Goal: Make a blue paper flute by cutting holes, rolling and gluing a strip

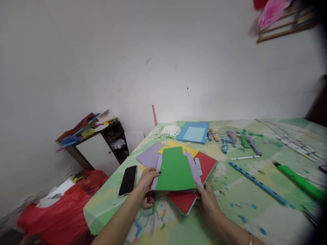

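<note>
A green craft sheet [175, 170] with a notched top right corner lies over a lilac sheet [192, 165]. My left hand [147, 179] is closed on their left edge, thumb on top. At the lower right corner, my right hand [207, 202] is closed on the same sheets, its fingertips partly hidden beneath. Under them spread a red sheet [207, 164], a yellow sheet [187, 149] and another purple sheet [149, 156]. A small light blue cut piece [198, 166] rests on the red one. Below my left wrist sits a small round pinkish item [148, 200] with a face drawn on it.
A phone [128, 181] lies left of the sheets. Blue sheets [181, 136] and white shredded strips [170, 131] are at the back. To the right are decorated sticks [224, 144], a blue tube with holes [258, 182] and a green cutter [300, 180]. Paper scraps litter the tablecloth.
</note>
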Available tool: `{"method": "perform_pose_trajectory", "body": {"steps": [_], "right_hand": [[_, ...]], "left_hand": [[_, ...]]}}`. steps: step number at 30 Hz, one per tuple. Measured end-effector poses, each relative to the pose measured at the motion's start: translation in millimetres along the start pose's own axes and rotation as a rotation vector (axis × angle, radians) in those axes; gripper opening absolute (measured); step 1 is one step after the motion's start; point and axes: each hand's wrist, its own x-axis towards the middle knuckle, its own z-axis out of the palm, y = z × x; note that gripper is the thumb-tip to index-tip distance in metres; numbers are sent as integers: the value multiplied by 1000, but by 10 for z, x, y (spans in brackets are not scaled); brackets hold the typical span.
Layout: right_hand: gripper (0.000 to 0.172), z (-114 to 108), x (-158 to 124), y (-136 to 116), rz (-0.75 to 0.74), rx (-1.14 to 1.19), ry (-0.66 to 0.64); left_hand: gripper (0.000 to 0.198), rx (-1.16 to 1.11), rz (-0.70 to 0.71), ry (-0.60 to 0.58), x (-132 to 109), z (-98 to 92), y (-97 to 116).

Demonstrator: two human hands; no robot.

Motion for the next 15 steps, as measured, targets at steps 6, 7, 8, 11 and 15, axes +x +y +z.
{"method": "perform_pose_trajectory", "body": {"steps": [6, 7, 8, 11, 15], "right_hand": [[38, -35, -11, -115, 137, 79, -45], [38, -38, -12, -119, 138, 52, -45], [39, -41, -14, -119, 132, 18, -40], [44, -55, -26, -103, 99, -45, -39], [46, -83, -35, -92, 86, -31, -81]], "left_hand": [[17, -68, 71, 241, -74, -90, -142], [15, -64, 64, 266, -64, -96, -156], [14, -55, 52, 280, -52, -91, -167], [13, -4, -2, 259, -22, -23, -180], [14, 130, -57, 167, 6, 41, -156]]}}
